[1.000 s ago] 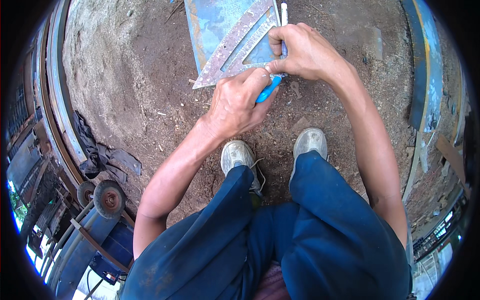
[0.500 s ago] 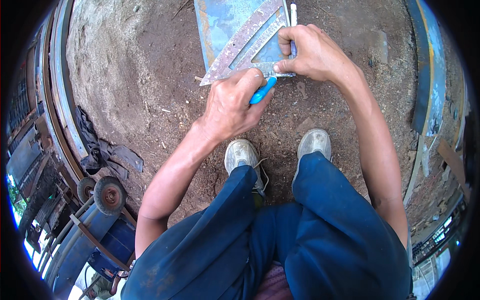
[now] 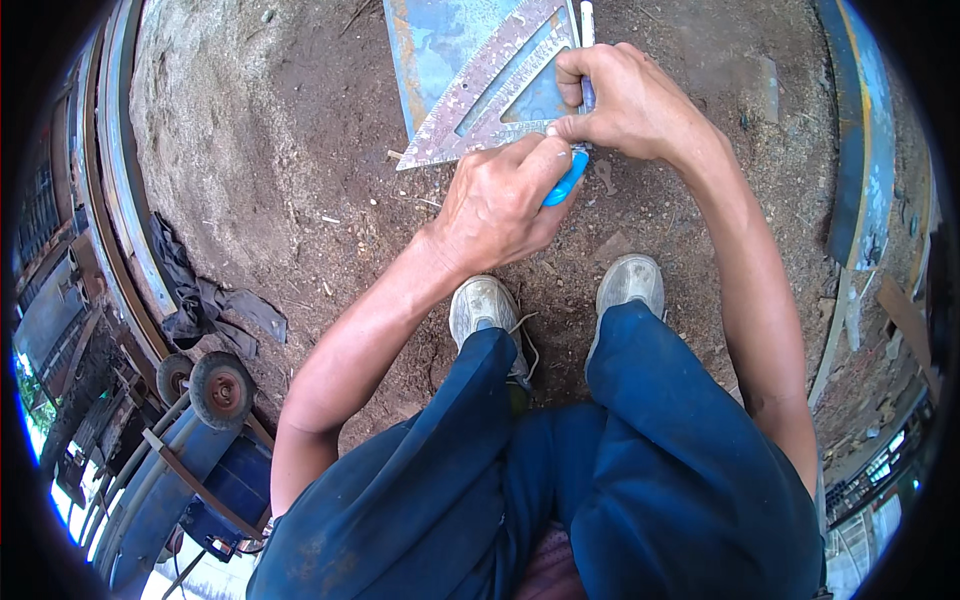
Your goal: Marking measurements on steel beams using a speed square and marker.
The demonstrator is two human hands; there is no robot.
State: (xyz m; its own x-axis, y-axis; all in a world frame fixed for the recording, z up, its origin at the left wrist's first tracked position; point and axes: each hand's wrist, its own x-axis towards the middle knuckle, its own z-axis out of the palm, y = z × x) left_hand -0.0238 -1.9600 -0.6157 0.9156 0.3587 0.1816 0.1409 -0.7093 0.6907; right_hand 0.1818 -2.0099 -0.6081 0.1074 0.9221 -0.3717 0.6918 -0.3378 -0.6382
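A worn triangular speed square (image 3: pixel 452 118), with flaking purple-grey paint, lies on a bluish metal sheet (image 3: pixel 445 45) with rusty patches at the top of the view. My right hand (image 3: pixel 640 105) grips its right edge, thumb on the near corner and fingers curled. Beside those fingers runs a white and purple pen-like stick (image 3: pixel 587 25); whether my hand holds it too is unclear. My left hand (image 3: pixel 510 195) is closed around a bright blue pen-like tool (image 3: pixel 568 180), close to the square's near right corner. Its tip is hidden by my fingers.
My shoes (image 3: pixel 632 282) stand on the dirt ground just nearer than my hands. Long metal beams (image 3: pixel 115 180) and a dark cloth (image 3: pixel 200 305) lie at left, near a wheeled cart (image 3: pixel 221 390). A bluish metal piece (image 3: pixel 860 140) lies at right.
My left hand has slid right along the square's near edge with the blue tool, toward my right thumb. My right hand holds nearly the same place.
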